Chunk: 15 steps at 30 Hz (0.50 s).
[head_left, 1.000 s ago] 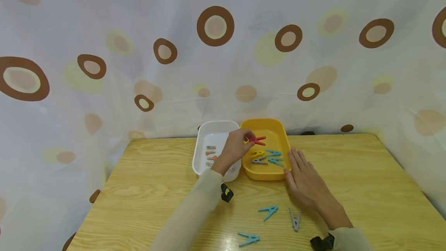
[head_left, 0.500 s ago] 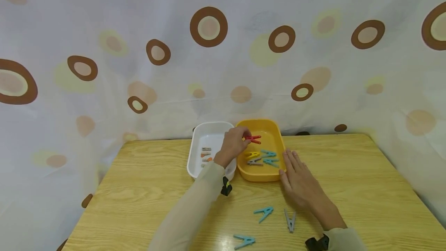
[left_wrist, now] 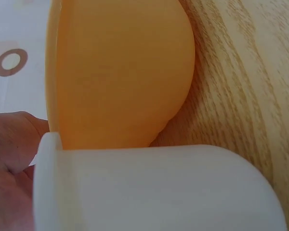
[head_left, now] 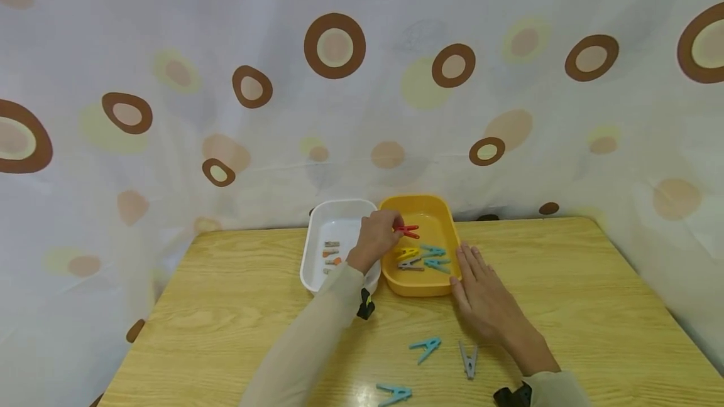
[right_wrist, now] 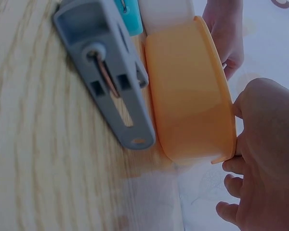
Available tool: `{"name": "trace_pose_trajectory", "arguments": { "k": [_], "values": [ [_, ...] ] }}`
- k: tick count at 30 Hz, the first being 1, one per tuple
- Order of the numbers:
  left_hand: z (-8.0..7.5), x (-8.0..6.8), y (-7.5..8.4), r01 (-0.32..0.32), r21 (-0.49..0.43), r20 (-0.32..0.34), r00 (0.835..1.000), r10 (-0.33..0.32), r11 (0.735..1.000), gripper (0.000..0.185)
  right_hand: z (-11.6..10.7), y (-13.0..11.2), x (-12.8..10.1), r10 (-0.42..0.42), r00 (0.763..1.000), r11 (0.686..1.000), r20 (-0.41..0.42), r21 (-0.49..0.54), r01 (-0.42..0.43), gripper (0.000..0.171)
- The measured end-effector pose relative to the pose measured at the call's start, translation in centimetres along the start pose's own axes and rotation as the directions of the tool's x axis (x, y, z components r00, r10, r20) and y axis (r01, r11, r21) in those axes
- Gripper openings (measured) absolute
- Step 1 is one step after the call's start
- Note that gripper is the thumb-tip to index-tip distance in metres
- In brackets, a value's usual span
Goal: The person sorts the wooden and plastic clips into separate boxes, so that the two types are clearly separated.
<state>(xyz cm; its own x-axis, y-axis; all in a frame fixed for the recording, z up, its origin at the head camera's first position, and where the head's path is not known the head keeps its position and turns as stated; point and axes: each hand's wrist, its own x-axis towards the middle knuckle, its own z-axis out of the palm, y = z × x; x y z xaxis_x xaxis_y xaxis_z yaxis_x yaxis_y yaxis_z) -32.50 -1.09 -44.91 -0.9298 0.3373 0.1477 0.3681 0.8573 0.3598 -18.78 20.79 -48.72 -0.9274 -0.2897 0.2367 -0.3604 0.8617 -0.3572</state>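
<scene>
My left hand [head_left: 374,238] pinches a red clothespin [head_left: 410,231] over the yellow tub [head_left: 421,291], its legs pointing right. Inside that tub lie a yellow clothespin [head_left: 407,254], a grey clothespin [head_left: 410,264] and two blue clothespins [head_left: 433,250]. My right hand [head_left: 485,299] rests along the tub's right side with its fingers straight, touching the rim; the right wrist view shows these fingers [right_wrist: 235,166] at the tub's edge. The left wrist view is mostly filled by the two tubs' outer walls, and the red clothespin is hidden there.
A white tub [head_left: 307,267] stands against the yellow one on the left, with several small wooden and orange clips [head_left: 331,253] in it. Nearer on the wooden table [head_left: 237,313] lie two blue clothespins [head_left: 425,349] and a grey one [head_left: 469,361]. A patterned cloth [head_left: 384,112] hangs behind.
The head view has shifted slightly to the right. My left hand, still pinching the red clothespin, is a little lower over the yellow tub. My right hand stays at its rim.
</scene>
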Motion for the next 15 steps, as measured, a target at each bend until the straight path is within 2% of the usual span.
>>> {"name": "trace_pose_trajectory", "arguments": {
  "k": [8, 15],
  "values": [
    [0.11, 0.02, 0.15, 0.022, 0.017, -0.001, 1.000, -0.022, 1.000, 0.014, -0.04, -0.23, -0.05, -0.002, 1.000, 1.000, -0.014, -0.009, 0.002, 0.062],
    [0.01, 0.08, 0.25, 0.018, 0.014, 0.031, 0.999, -0.019, 1.000, 0.021, 0.04, -0.08, -0.04, 0.006, 1.000, 1.000, 0.004, -0.006, -0.006, 0.063]
  ]
}}
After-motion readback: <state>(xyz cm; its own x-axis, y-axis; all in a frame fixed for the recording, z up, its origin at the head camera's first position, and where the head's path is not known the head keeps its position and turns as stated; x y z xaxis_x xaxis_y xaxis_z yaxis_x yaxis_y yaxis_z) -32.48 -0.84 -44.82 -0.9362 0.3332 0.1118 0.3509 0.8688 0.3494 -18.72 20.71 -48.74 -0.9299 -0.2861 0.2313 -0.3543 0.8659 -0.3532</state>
